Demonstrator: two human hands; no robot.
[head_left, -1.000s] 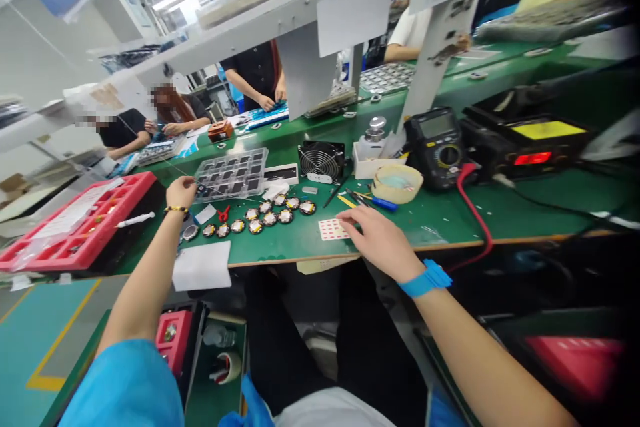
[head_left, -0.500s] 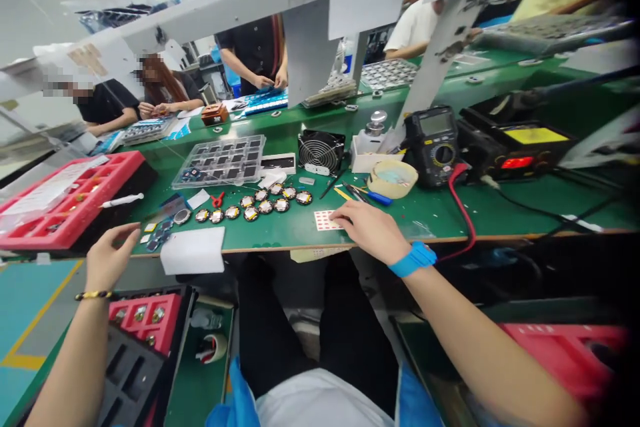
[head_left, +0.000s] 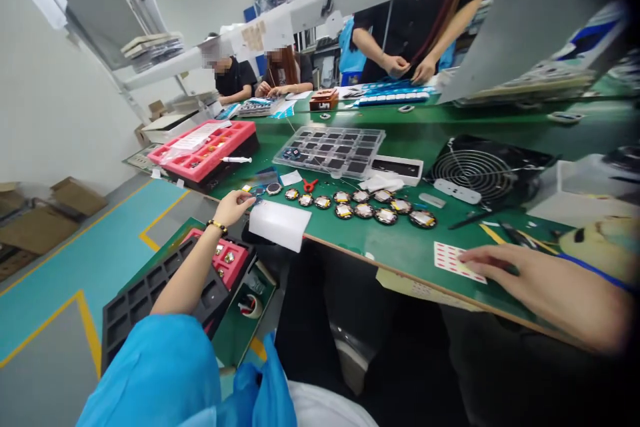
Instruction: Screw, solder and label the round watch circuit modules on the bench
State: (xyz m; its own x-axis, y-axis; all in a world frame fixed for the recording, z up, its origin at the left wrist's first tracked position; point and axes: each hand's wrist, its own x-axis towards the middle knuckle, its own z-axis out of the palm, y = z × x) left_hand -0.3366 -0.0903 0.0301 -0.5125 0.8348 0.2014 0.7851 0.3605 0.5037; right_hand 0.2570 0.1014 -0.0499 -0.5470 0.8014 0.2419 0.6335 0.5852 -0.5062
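Note:
My right hand [head_left: 525, 280] rests at the right edge of a white sticker sheet [head_left: 447, 256] with rows of red marks. Its thumb and forefinger come together on the sheet; any single sticker between them is too small to make out. My left hand [head_left: 231, 208], wearing a beaded bracelet, is at the bench's front edge with fingers pinched. Beside its fingertips lie small dark-blue parts [head_left: 258, 192] and a round disc [head_left: 273, 189]; what the pinch contains is hidden. A white foam sheet [head_left: 280, 221] hangs over the edge close by.
Several round black modules [head_left: 364, 210] lie mid-bench. Behind are a clear compartment tray [head_left: 330, 147], a black fan [head_left: 480, 170] and a red clip [head_left: 309, 185]. A pink foam tray [head_left: 205, 147] stands left; a black foam tray [head_left: 150, 287] sits below. Co-workers [head_left: 405, 33] are across the bench.
The view has swung to the left. My left hand has come in to the small parts at the bench edge, and its fingers have closed. The right hand stays at the sticker sheet.

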